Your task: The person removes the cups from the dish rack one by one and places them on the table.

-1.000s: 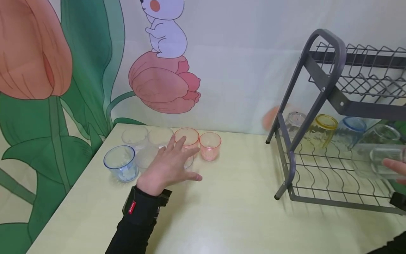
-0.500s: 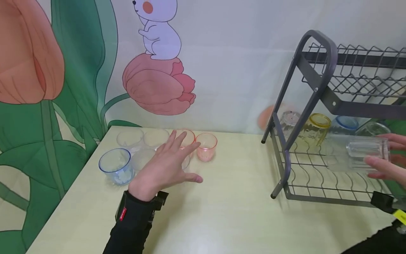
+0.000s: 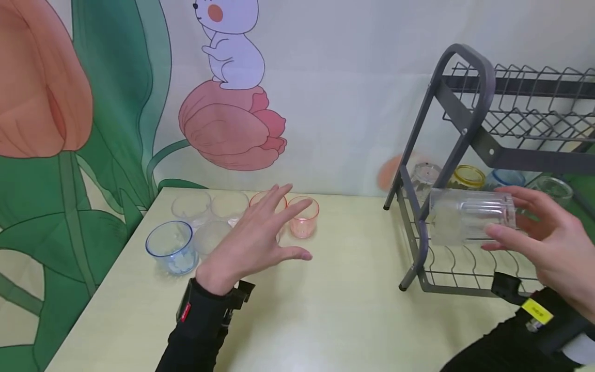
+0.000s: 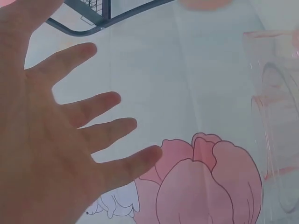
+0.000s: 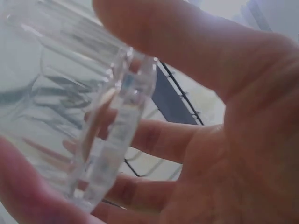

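Note:
My right hand [image 3: 548, 227] grips a clear drinking glass [image 3: 467, 217] near its thick base, in front of the rack. The glass lies sideways in the air, its mouth toward the left. In the right wrist view, fingers and thumb surround the faceted base [image 5: 117, 126]. My left hand [image 3: 253, 243] is spread over the group of glasses on the table and holds nothing; its palm and separated fingers show in the left wrist view. About it stand a blue-rimmed glass [image 3: 172, 250], a small pink glass [image 3: 303, 221], and several clear ones [image 3: 190, 206], partly hidden by the hand.
A grey two-tier wire dish rack [image 3: 539, 161] stands at the right. On its lower tier are a yellow glass [image 3: 467, 178], a blue glass [image 3: 507, 178] and clear glasses [image 3: 425, 175]. Behind the pale table [image 3: 334, 310] hangs a printed backdrop [image 3: 334, 103].
My right hand has come in from the right edge, carrying the clear glass leftward across the rack's front. The left hand stays over the glasses, with only a slight shift.

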The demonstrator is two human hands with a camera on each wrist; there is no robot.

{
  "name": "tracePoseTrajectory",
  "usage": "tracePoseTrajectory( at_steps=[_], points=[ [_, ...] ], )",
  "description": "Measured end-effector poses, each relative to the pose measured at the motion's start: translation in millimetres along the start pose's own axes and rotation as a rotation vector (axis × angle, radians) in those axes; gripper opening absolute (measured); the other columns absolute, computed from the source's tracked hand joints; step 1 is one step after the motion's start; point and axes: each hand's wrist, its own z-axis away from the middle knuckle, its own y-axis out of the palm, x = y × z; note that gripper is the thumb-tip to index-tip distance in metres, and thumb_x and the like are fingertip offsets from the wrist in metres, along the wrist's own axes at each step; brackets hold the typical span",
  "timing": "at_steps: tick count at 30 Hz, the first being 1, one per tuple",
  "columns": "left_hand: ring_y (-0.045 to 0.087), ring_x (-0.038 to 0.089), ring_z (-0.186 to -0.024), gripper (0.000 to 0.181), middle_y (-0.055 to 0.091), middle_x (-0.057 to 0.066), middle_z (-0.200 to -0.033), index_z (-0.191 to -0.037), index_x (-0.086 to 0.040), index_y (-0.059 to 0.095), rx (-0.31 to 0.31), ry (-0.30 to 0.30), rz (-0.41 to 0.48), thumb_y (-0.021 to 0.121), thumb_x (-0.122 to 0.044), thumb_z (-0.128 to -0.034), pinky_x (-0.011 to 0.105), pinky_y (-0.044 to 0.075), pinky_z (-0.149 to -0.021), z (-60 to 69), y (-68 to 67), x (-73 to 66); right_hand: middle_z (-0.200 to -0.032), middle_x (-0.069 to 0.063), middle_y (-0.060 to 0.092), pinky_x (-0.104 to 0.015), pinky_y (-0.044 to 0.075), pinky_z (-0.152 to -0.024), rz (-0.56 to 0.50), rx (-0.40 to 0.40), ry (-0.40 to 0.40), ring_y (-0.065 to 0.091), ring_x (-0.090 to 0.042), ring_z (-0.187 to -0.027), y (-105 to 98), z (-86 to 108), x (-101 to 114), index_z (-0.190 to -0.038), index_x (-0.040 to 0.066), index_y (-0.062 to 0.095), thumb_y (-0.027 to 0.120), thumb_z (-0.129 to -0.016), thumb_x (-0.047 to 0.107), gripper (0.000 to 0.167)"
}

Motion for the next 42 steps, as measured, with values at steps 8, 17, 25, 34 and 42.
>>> tracePoseTrajectory(
  at_steps=[8,17,25,34,42],
  points=[
    [0.044,0.027,-0.132,0.086,0.033,0.008,-0.153,-0.148,-0.024,0.043,-0.034,0.047,0.183,0.083,-0.044,-0.0750,0.044,0.048,-0.096,-5.1,2.3,-6.4,-0.133,-0.010,0.036,-0.033,0.059,-0.069,-0.171,0.149,0.031,0.057,-0.017,-0.103,23.7,-13.1,24.6,-0.147,0.013,0.037,0.062,-0.094,-0.001,0.060],
    [0.042,0.017,-0.133,0.087,0.034,0.002,-0.151,-0.149,-0.022,0.042,-0.132,0.172,0.345,0.086,-0.035,-0.0746,0.034,0.048,-0.095,-11.1,8.7,-14.5,-0.134,-0.010,0.036,-0.041,0.058,-0.077,-0.268,0.309,0.023,0.052,-0.034,-0.113,60.7,-29.5,58.7,-0.139,0.016,0.035,0.066,-0.093,0.006,0.056],
    [0.045,0.019,-0.131,0.097,0.028,0.004,-0.155,-0.154,-0.023,0.030,-0.134,0.182,0.297,0.086,-0.035,-0.0752,0.032,0.052,-0.084,-13.9,12.8,-18.9,-0.136,-0.015,0.036,-0.044,0.057,-0.080,-0.346,0.430,-0.015,0.051,-0.036,-0.118,82.7,-40.3,70.0,-0.137,0.015,0.033,0.067,-0.093,0.007,0.056],
    [0.037,0.017,-0.136,0.107,0.031,0.001,-0.154,-0.156,-0.020,0.025,-0.166,0.225,0.350,0.089,-0.034,-0.0703,0.035,0.045,-0.101,-18.8,17.0,-18.2,-0.134,-0.018,0.038,-0.047,0.056,-0.081,-0.428,0.510,-0.060,0.050,-0.036,-0.121,95.0,-51.8,69.3,-0.134,0.009,0.034,0.065,-0.092,0.004,0.052],
    [0.046,0.017,-0.127,0.099,0.041,0.001,-0.148,-0.152,-0.017,0.035,-0.193,0.257,0.358,0.089,-0.032,-0.0707,0.034,0.047,-0.097,-15.5,14.3,-20.3,-0.134,-0.016,0.039,-0.046,0.056,-0.082,-0.424,0.544,-0.108,0.048,-0.037,-0.123,98.3,-54.0,66.8,-0.135,0.008,0.037,0.066,-0.092,0.005,0.053]
  ],
)
